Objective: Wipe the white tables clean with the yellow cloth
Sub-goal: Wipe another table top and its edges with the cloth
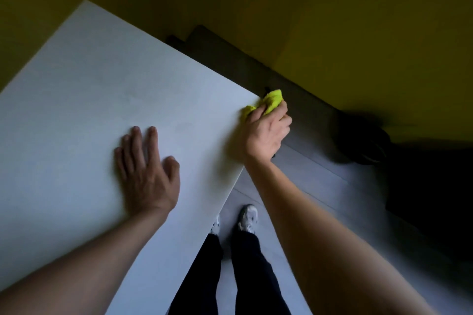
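Both hands are up at the white table point(76, 110). L hand point(147, 171) lies flat on the tabletop, palm down, fingers straight and slightly spread, thumb out to the right; it holds nothing, just rests on the surface a bit in from the near-right edge. R hand point(266, 130) is at the table's right corner, fingers curled round a bunched yellow cloth point(272, 101). Cloth is scrunched into a wad, most of it sticking out past the fingertips on the far side, w/ a small bit showing left of the index finger on the tabletop. Cloth sits right at the corner, partly over the edge; R wrist and forearm hang off the table's right side, over the floor point(320, 186).

Tabletop looks bare apart from the L hand and cloth; faint smudges near the middle, hard to tell what they are. Below the near-right edge: person's legs in dark trousers point(245, 263) and light shoes point(247, 217) on a pale grey floor. Far of the table, a yellow wall point(332, 20); along its foot a dark low strip, too dim to identify. To the right, a dark rounded thing point(363, 140) on the floor, also too dark to make out.
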Available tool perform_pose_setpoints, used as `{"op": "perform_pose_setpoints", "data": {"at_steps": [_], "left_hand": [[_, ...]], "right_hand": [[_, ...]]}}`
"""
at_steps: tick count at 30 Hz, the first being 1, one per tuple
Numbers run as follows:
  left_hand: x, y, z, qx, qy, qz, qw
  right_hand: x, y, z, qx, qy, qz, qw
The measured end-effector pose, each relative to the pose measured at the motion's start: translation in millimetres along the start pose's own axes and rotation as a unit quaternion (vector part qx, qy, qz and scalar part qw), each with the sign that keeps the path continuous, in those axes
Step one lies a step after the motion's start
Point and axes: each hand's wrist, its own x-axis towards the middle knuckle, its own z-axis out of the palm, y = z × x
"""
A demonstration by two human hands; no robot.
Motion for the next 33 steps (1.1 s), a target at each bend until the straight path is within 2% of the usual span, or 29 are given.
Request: {"op": "perform_pose_setpoints", "data": {"at_steps": [5, 7, 11, 14, 18, 21, 25, 30, 33], "left_hand": [[1.5, -1.9, -3.3, -0.007, -0.021, 0.008, 1.0], [-2.4, -7.9, -8.2, -0.014, -0.035, 0.041, 0.998], [-45.7, -61.0, -31.4, 0.027, -0.071, 0.166, 0.983], [-101.1, -113.1, -52.5, 0.055, -0.114, 0.219, 0.968], [-137.0, -130.8, -54.4, 0.062, -0.12, 0.215, 0.967], [-136.1, -131.8, -48.0, 0.054, -0.115, 0.214, 0.969], [-137.6, -132.8, -49.7, 0.051, -0.111, 0.21, 0.97], [-137.2, -129.1, -52.3, 0.05, -0.115, 0.205, 0.971], [-137.8, -129.5, -49.7, 0.049, -0.106, 0.209, 0.971]], "right_hand": [[-100.9, 42.0, 0.0, -0.014, -0.027, 0.011, 0.999], [-122.6, 52.5, -1.6, -0.022, -0.046, 0.01, 0.999], [-102.9, 40.2, -1.1, -0.028, -0.036, -0.003, 0.999], [-59.1, 21.3, 1.1, -0.03, -0.02, 0.002, 0.999], [-7.0, 2.8, 1.2, -0.028, -0.011, 0.001, 1.0], [-5.8, 4.2, 4.5, -0.028, 0.006, -0.008, 1.0], [-66.5, 29.6, 8.7, -0.024, 0.01, -0.005, 1.0], [-185.7, 83.6, 4.5, -0.008, -0.034, -0.032, 0.999], [-184.9, 87.3, 4.8, -0.019, -0.06, -0.034, 0.997]]}}
